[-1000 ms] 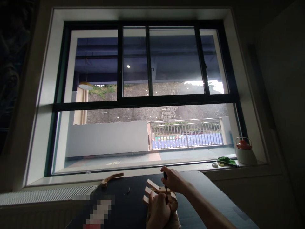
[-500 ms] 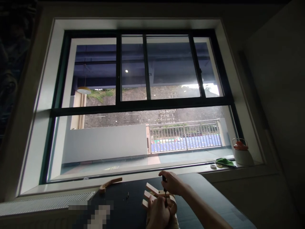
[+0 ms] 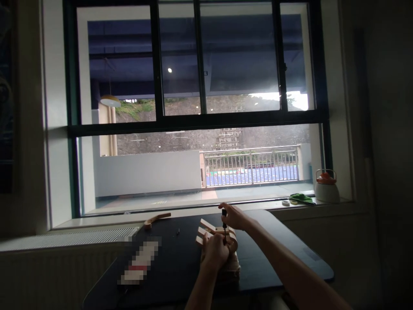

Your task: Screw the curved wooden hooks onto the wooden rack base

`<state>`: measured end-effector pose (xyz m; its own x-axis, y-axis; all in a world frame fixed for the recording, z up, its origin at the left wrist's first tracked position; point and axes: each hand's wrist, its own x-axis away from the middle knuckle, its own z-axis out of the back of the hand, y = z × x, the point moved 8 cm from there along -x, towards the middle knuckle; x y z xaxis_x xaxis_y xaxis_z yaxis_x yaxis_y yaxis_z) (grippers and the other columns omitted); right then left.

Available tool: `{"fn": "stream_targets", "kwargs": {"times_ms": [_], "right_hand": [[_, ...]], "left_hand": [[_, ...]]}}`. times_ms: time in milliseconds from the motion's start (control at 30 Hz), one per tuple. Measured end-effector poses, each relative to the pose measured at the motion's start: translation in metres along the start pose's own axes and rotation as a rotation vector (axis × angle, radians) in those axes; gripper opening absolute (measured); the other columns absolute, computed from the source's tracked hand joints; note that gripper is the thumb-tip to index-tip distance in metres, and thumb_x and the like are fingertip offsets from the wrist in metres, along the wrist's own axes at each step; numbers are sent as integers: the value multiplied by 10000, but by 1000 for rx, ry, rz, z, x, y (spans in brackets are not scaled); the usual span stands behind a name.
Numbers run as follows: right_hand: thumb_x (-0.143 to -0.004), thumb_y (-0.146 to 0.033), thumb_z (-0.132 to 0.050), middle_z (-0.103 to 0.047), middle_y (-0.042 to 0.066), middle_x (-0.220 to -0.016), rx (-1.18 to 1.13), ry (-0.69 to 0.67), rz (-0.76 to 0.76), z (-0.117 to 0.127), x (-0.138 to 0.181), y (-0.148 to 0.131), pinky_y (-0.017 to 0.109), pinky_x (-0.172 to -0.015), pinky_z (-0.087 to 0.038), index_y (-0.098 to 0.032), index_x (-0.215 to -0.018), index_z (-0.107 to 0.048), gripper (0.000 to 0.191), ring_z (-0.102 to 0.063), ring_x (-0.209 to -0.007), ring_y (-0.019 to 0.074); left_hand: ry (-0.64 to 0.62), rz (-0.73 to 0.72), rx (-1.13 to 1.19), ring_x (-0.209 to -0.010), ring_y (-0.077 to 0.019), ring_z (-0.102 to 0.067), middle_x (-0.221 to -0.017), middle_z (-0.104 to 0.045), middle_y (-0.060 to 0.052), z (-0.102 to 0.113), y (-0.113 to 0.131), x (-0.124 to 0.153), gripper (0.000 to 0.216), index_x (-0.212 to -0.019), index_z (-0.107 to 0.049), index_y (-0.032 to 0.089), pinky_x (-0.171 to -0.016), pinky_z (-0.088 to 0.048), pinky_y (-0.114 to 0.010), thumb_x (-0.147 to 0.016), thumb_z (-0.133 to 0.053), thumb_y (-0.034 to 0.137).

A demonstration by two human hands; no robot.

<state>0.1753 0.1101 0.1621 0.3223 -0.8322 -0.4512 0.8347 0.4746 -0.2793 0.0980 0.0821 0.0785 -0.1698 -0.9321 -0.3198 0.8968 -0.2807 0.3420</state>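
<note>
A pale wooden assembly [image 3: 206,231] with several slats sticking out to the left stands on a dark table [image 3: 174,258]. My left hand [image 3: 214,251] is closed round its near side and steadies it. My right hand [image 3: 234,216] pinches the black handle of a small screwdriver [image 3: 223,220], held upright with its tip down on the wood. A loose curved wooden piece [image 3: 155,219] lies at the table's far left edge. A small dark screw [image 3: 177,232] rests on the tabletop between that piece and the assembly.
A big window fills the wall behind the table, with a radiator grille [image 3: 71,237] below it at left. On the sill at right stand a white kettle with an orange lid [image 3: 326,187], a green cloth [image 3: 300,198] and a tape roll [image 3: 285,202]. A blurred-out flat object [image 3: 140,262] lies on the table's left.
The view has dropped and pulled back, so more of the table and both forearms show. Both hands keep their hold on the wooden assembly and the screwdriver.
</note>
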Motion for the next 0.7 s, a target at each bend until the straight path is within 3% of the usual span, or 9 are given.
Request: {"fn": "stream_targets", "kwargs": {"times_ms": [133,367,567,700], "right_hand": [[-781,-218,-491,-648,44,-871,-10,1,12,-4,1,-2,218,-629,-353,-189,-1076,-557,304,-568,-752,149],[-808,-290,-495,-642,82,-869,23,10,-52,-8,-1,4,240,-594,-321,-162,-1089,-538,311,-562,-747,179],[-783,-273,-520,-637,34,-841,11,-40,21,-5,0,-2,216,-578,-315,-210,-1099,-544,322,-546,-699,139],[-822,-267,-489,-620,30,-807,10,9,-10,-12,6,0,219,-564,-297,-198,-1118,-496,304,-528,-676,137]], "left_hand": [[-2,-6,11,-984,-209,-585,-921,-698,-55,5,3,3,225,-859,-672,212,-1045,-152,-398,-791,-459,237],[-8,-36,2,-971,-204,-583,-914,-695,-42,4,3,3,223,-832,-665,219,-1051,-141,-414,-804,-445,241],[8,-41,8,-948,-209,-594,-869,-699,-40,4,3,1,215,-843,-670,230,-1038,-164,-438,-788,-462,236],[2,-33,0,-989,-217,-579,-904,-694,-46,6,3,5,227,-862,-665,218,-1049,-149,-428,-806,-447,253]]}}
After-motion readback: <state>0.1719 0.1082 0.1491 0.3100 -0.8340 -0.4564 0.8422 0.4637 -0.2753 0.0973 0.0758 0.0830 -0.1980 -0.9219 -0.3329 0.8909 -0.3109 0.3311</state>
